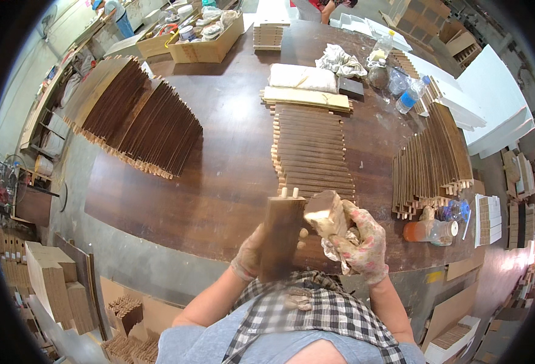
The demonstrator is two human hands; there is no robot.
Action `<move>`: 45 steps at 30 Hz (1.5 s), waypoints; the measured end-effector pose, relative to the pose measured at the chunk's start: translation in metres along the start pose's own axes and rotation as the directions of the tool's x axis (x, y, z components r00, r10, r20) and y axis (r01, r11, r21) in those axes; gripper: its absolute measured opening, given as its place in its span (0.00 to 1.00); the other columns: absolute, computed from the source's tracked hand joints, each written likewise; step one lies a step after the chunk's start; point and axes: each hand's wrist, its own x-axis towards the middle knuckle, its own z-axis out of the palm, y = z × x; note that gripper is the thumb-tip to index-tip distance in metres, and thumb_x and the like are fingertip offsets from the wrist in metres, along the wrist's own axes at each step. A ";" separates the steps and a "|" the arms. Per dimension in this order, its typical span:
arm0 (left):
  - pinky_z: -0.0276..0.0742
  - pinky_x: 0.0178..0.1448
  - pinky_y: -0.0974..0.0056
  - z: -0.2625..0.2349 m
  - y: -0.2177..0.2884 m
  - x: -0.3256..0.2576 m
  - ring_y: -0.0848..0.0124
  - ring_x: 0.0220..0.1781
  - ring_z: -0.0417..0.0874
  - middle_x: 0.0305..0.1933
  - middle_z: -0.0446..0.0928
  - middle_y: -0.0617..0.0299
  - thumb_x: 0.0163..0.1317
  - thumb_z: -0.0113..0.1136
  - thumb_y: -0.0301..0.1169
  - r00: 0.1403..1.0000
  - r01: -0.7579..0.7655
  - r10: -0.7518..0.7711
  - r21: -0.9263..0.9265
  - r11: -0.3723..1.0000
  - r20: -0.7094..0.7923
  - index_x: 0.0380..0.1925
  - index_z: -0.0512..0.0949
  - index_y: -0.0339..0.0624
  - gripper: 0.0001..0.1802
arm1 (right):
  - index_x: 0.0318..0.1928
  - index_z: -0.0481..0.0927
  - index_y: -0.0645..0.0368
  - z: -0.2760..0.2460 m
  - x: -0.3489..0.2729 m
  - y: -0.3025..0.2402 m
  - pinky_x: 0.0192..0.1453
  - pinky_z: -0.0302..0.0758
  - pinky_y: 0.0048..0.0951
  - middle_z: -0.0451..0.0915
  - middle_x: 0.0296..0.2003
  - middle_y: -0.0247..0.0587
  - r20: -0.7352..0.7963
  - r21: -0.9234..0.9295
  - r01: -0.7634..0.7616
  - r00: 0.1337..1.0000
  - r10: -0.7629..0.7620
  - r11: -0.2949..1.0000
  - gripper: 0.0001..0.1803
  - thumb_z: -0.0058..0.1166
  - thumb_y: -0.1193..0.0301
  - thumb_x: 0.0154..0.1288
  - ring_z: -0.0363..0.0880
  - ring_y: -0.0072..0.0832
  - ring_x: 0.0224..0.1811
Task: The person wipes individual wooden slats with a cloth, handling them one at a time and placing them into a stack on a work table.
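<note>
My left hand [250, 253], gloved, is closed around a dark brown wooden board [281, 238] stood on end in front of me. Two pale dowels [289, 193] stick out of the board's top end, and the board hides most of my fingers. My right hand [365, 244], in a light patterned glove, grips a wooden block [327, 213] with a worn, pale face. A crumpled, stained rag [334, 250] is bunched under the same fingers. The block is close beside the board; I cannot tell if they touch. Just beyond lies a row of brown slats [310, 142] with dowelled ends.
Stacked dark boards stand at left [140, 115] and right [431, 161] on the brown table [231, 158]. Bottles, one with orange liquid [422, 231], sit at the right edge. A folded white cloth [302, 77] and a cardboard box [210, 51] are farther back. Other people are beyond.
</note>
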 end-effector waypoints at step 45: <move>0.82 0.57 0.56 0.006 0.048 0.050 0.61 0.50 0.84 0.49 0.82 0.52 0.78 0.38 0.56 0.934 -0.224 0.168 -0.149 0.963 -0.317 0.61 0.73 0.40 0.32 | 0.50 0.85 0.47 -0.008 0.028 -0.018 0.42 0.83 0.37 0.84 0.45 0.37 0.438 -0.434 0.449 0.863 -0.253 0.781 0.24 0.72 0.62 0.49 0.85 0.34 0.41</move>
